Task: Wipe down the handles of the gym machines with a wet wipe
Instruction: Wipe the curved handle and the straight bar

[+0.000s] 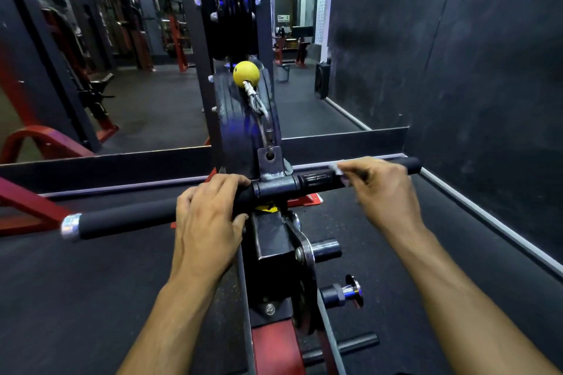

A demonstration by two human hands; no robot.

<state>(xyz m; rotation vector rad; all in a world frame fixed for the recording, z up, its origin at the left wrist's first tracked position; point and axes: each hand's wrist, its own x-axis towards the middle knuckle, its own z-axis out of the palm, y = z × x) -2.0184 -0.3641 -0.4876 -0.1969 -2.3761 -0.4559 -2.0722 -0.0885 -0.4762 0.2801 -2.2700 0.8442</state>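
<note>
As the handle bar [128,218] runs from near left to far right, its left grip is clasped by the left hand [207,219], while the wet wipe [336,168] is pinched against the right grip by the right hand [384,189], nearer the unwiped far end.

A gym: red-and-black weight machines [100,24], a cable pulley [233,0], rubber flooring [158,106]

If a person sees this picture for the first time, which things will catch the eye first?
First the yellow ball on the cable, bright against the dark machine, upper centre. Next, the two hands on the black handle bar: the left hand grips it beside the centre joint, while the right hand presses a white wet wipe on its right side.
</note>
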